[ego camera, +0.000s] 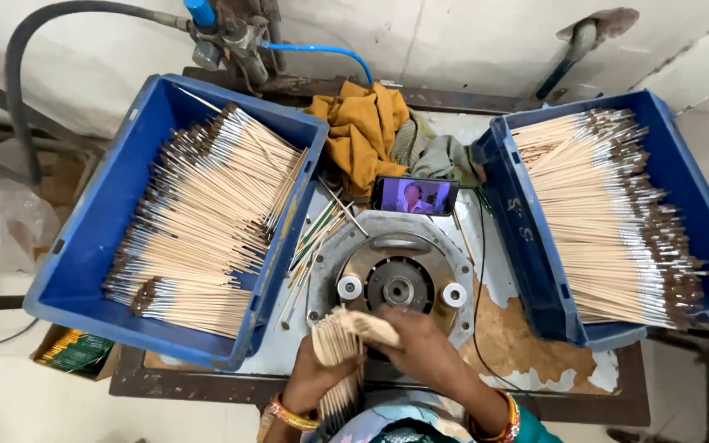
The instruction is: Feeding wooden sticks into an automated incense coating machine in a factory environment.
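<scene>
My left hand [315,376] grips a thick bundle of thin wooden brushes [340,344], handle ends pointing up and dark tips down toward my lap. My right hand [422,349] rests over the top of the same bundle, fingers closed on it, just in front of a round grey metal machine head [397,283] with two white rollers. Gold and orange bangles sit on both wrists.
A blue crate [96,246] full of brushes stands at the left, another blue crate [527,238] full of brushes at the right. A phone [414,196] with a lit screen leans behind the machine, by orange cloth [363,127]. Loose sticks [312,238] lie beside the machine. Hoses run along the wall.
</scene>
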